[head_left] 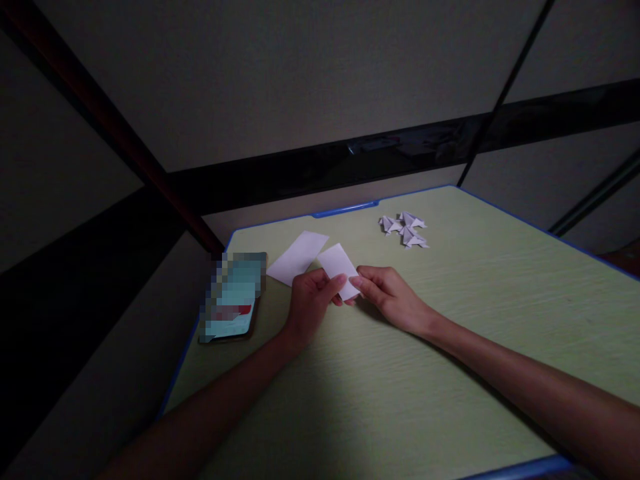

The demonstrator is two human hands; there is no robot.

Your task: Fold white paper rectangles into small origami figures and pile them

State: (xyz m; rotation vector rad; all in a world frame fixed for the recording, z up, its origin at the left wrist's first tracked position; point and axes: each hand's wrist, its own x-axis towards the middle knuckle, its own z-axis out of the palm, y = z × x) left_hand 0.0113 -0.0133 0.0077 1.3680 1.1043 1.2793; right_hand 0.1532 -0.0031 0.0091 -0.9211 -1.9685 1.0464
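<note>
Two hands pinch one small white paper slip over a green table.

Head view: the left hand (311, 301) and right hand (389, 297) meet at the near end of the paper slip (339, 265), each gripping it between thumb and fingertips, just above the table (450, 347). A second white sheet (297, 257) lies flat just left of the slip, touching or overlapping its edge. A phone (231, 297) rests further left of the slip, near the table's edge. Folded paper figures (406, 230) sit in a cluster beyond and right of the slip, well apart.
</note>
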